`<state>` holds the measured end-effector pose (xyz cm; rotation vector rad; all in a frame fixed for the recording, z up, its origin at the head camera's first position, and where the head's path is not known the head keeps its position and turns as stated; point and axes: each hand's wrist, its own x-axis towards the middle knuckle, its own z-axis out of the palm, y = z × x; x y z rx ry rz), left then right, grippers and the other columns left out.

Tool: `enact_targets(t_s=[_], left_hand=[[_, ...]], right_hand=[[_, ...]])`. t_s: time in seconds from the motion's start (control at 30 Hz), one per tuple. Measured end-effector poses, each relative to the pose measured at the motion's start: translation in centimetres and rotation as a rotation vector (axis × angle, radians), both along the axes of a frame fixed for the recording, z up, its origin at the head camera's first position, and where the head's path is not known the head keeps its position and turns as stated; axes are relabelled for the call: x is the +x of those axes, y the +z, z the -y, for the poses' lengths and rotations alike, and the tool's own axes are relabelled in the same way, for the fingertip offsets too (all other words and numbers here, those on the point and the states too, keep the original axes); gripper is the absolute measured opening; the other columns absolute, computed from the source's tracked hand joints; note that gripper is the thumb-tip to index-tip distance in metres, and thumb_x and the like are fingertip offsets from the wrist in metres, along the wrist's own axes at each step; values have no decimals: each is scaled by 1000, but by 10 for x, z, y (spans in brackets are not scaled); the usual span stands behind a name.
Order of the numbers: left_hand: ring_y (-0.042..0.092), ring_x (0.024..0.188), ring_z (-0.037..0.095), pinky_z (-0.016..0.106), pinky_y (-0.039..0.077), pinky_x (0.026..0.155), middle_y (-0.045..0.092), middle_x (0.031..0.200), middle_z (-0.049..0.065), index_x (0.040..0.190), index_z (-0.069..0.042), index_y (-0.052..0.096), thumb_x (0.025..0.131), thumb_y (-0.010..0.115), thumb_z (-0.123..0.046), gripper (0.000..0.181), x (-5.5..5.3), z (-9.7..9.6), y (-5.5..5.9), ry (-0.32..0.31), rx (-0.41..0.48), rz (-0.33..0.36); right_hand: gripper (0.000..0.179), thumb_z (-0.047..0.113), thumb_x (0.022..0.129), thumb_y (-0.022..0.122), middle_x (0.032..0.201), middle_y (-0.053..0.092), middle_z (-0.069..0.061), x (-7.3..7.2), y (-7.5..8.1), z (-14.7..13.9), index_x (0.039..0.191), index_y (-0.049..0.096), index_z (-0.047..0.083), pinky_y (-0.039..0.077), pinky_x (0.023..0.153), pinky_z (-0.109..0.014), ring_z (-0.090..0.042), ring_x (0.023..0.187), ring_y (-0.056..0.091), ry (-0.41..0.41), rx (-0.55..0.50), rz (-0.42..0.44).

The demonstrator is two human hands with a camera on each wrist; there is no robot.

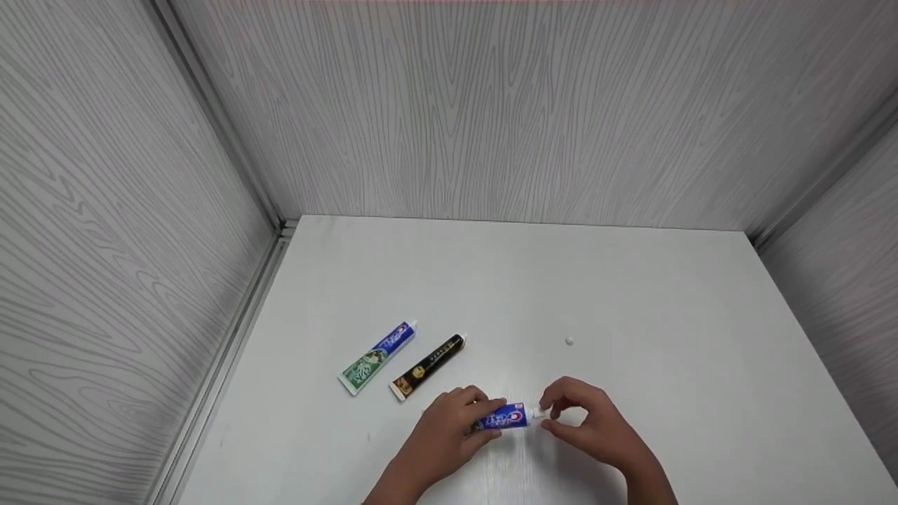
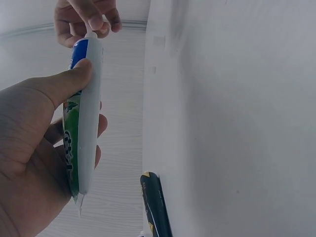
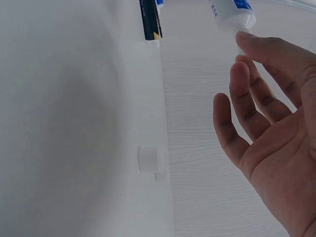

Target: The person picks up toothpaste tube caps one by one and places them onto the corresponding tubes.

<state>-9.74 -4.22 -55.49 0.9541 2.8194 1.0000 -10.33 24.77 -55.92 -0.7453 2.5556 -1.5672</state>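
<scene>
In the head view, my left hand (image 1: 449, 428) grips a blue, green and white toothpaste tube (image 1: 511, 416) above the table, thumb on one side and fingers on the other. The tube's nozzle end points right, toward my right hand (image 1: 596, 424). Thumb and fingertips of that hand pinch the small white cap (image 1: 539, 413) at the nozzle, partly covering it. The right wrist view shows the thumb against this cap (image 3: 241, 49), with the other fingers loosely bent. Along its length, the tube's white side (image 2: 90, 123) faces the left wrist camera.
A blue-and-green toothpaste tube (image 1: 377, 358) and a black one (image 1: 428, 367) lie slanted on the white table (image 1: 666, 301), left of the hands. A loose white cap (image 1: 569, 341) lies beyond the right hand. Wood-grain panels (image 1: 456, 105) enclose the back and sides.
</scene>
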Motion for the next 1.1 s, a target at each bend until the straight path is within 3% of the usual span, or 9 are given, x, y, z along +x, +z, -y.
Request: enact_targets(t_s=[0.27, 0.5, 0.8, 1.1], left_hand=[[59, 95, 3, 26, 53, 85, 71, 113, -10, 140, -33, 71, 100, 71, -47, 42, 1, 1, -2, 1, 7, 14], [59, 94, 4, 27, 53, 85, 72, 112, -9, 139, -30, 72, 99, 76, -40, 41, 0, 0, -2, 5, 23, 3], [59, 94, 4, 27, 52, 84, 72, 113, -9, 139, -28, 72, 100, 73, -44, 43, 2, 0, 0, 4, 22, 4], [58, 93, 3, 25, 52, 84, 71, 112, -9, 139, -31, 72, 99, 74, -43, 42, 2, -2, 1, 0, 15, 10]], right_hand=[[16, 9, 94, 82, 103, 72, 2, -1, -3, 1, 104, 73, 17, 61, 79, -34, -18, 91, 68, 48, -45, -35], [14, 22, 97, 81, 105, 71, 9, -2, -3, -1, 108, 72, 26, 60, 84, -35, -13, 91, 68, -9, 35, 34], [3, 24, 104, 72, 104, 72, 7, -4, -6, 1, 106, 73, 24, 58, 87, -30, -12, 96, 67, -9, 38, 67], [12, 29, 107, 65, 103, 71, 8, -4, -6, 0, 102, 74, 23, 56, 91, -29, -11, 97, 65, -41, 70, 144]])
